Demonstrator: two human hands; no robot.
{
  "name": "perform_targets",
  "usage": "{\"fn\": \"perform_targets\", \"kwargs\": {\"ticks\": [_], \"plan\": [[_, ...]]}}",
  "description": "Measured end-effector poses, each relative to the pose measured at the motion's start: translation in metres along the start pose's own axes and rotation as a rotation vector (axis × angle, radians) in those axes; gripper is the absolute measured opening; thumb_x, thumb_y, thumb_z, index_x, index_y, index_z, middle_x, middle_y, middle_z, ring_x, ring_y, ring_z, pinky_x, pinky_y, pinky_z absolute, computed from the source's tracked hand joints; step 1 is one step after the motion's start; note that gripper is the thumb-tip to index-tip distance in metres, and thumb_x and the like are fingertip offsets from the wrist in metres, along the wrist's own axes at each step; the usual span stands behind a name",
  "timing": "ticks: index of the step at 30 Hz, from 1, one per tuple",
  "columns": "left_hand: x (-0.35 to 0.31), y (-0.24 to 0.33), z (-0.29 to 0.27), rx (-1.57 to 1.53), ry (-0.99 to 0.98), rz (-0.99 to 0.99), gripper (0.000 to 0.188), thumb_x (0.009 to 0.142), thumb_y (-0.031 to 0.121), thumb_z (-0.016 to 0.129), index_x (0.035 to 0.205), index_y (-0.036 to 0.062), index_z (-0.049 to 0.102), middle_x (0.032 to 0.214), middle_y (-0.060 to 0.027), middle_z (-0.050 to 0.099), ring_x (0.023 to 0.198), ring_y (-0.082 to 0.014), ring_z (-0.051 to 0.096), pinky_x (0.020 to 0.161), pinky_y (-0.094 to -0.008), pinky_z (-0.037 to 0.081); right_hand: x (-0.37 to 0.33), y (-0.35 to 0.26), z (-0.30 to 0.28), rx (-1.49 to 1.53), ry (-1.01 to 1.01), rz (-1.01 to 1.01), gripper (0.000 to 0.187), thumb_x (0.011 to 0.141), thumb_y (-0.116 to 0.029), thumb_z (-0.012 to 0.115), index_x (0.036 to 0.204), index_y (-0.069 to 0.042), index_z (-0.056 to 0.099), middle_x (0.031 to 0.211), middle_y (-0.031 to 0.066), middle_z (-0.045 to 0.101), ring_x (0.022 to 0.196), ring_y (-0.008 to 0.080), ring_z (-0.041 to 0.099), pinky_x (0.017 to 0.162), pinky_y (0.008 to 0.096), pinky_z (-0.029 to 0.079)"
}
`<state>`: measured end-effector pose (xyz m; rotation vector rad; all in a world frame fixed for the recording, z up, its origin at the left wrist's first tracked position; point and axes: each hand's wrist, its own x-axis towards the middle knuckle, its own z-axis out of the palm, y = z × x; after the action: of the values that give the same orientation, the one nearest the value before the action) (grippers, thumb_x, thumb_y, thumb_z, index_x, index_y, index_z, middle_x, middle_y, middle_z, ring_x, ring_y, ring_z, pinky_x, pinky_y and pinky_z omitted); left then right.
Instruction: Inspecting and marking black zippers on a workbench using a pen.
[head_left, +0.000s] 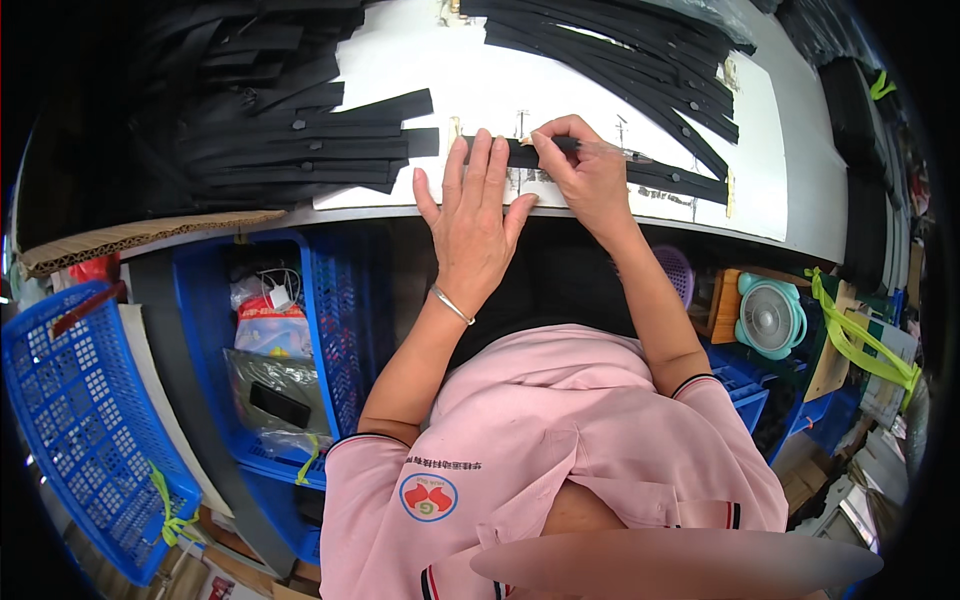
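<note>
A black fabric strip (675,180) lies across a white board (410,65) on the table. My left hand (472,205) rests flat on the strip's left end, fingers stretched and a little apart, holding nothing. At the middle of the strip, my right hand (590,180) is closed in a pinch around a slim, pen-like tool (602,150), which is partly hidden by the fingers. Its tip is too small to make out. Dark marks and lines (522,122) show on the board beside the strip, and pale tape (731,192) sits at the strip's right end.
Black strips with dark buttons (300,125) are piled to the left, and more strips (640,75) lie at the far right of the board. Below the table edge stand blue baskets (100,400), one with a phone (280,404) inside, and a small fan (771,317).
</note>
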<state>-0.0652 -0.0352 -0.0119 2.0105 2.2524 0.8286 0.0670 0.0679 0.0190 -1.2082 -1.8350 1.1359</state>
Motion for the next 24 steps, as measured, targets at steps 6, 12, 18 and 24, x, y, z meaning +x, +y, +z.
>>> {"fn": "perform_targets", "kwargs": {"ticks": [6, 12, 18, 24], "plan": [[0.001, 0.001, 0.000, -0.004, 0.007, 0.010, 0.069, 0.094, 0.041, 0.071, 0.152, 0.0102, 0.050, 0.156, -0.0071, 0.049, 0.147, -0.0274, 0.039, 0.122, -0.0600, 0.007, -0.002, 0.001, 0.003, -0.078, 0.037, -0.105, 0.011, 0.097, -0.012, 0.070, 0.102, -0.003, 0.068, 0.076, 0.0031, 0.068, 0.062, 0.0078, 0.061, 0.057, 0.0251, 0.048], [0.000, 0.000, 0.001, 0.005, 0.000, 0.002, 0.069, 0.094, 0.041, 0.070, 0.153, 0.0102, 0.050, 0.156, -0.0071, 0.049, 0.148, -0.0273, 0.039, 0.122, -0.0599, 0.007, -0.003, 0.011, 0.000, -0.011, 0.033, -0.262, 0.013, 0.094, -0.010, 0.071, 0.089, 0.002, 0.070, 0.082, 0.0029, 0.072, 0.053, 0.0098, 0.059, 0.050, 0.0263, 0.044], [0.000, 0.001, 0.001, 0.012, 0.001, 0.010, 0.070, 0.094, 0.041, 0.071, 0.153, 0.0106, 0.049, 0.156, -0.0078, 0.049, 0.148, -0.0273, 0.039, 0.122, -0.0598, 0.006, -0.002, 0.016, 0.002, -0.042, 0.022, -0.332, 0.013, 0.092, -0.008, 0.071, 0.084, 0.002, 0.071, 0.083, 0.0024, 0.072, 0.050, 0.0138, 0.059, 0.047, 0.0284, 0.041], [0.002, 0.003, 0.002, 0.014, 0.000, 0.031, 0.070, 0.094, 0.041, 0.071, 0.153, 0.0107, 0.050, 0.157, -0.0076, 0.048, 0.149, -0.0270, 0.037, 0.122, -0.0600, 0.007, -0.003, 0.014, -0.006, -0.144, -0.084, -0.288, 0.012, 0.096, -0.009, 0.070, 0.093, 0.003, 0.070, 0.081, 0.0010, 0.070, 0.060, 0.0062, 0.059, 0.054, 0.0219, 0.045]]}}
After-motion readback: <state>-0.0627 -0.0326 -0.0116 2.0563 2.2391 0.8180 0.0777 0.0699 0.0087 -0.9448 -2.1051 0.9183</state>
